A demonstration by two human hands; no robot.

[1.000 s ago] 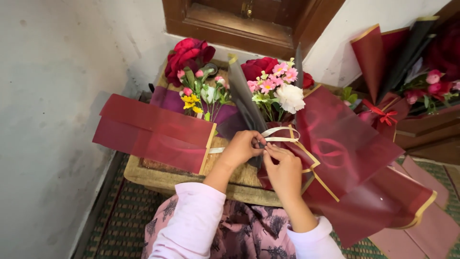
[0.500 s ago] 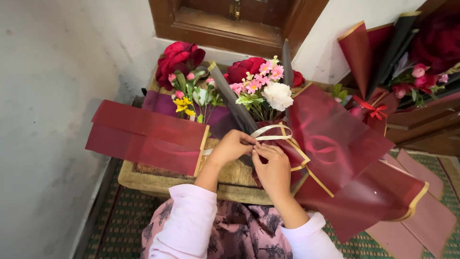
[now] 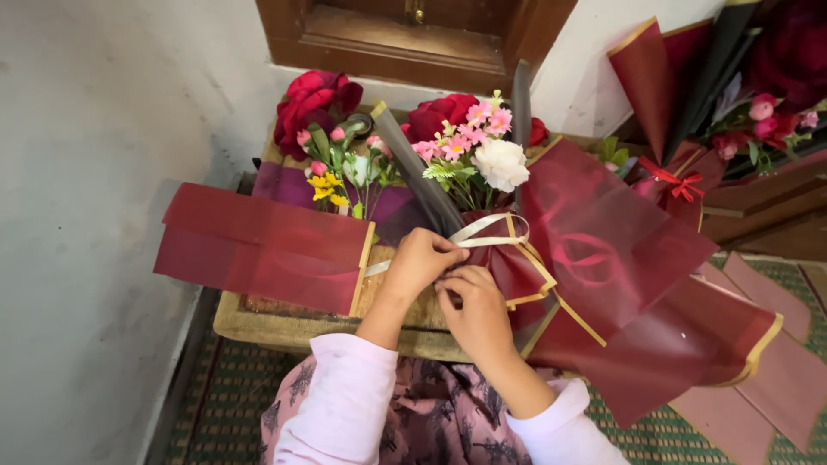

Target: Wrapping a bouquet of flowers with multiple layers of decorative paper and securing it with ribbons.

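Mid-table, near the front edge of the low wooden table (image 3: 258, 323), a cream ribbon (image 3: 491, 228) loops round the bouquet (image 3: 482, 164) neck to cinch the dark red wrap (image 3: 603, 258). Left hand (image 3: 419, 263) pinches the ribbon, fingers closed tight; right hand (image 3: 474, 310) is curled narrow at the knot, pressing the stems down. Spare wrap sheets (image 3: 258, 245) overhang the left edge, second flower bunch (image 3: 332, 146) toward the back left, finished bouquet (image 3: 689, 112) off right.

Left hand (image 3: 419, 263) and right hand (image 3: 472, 308) meet at centre, fingers curled and pinching, forearms in pale pink sleeves.
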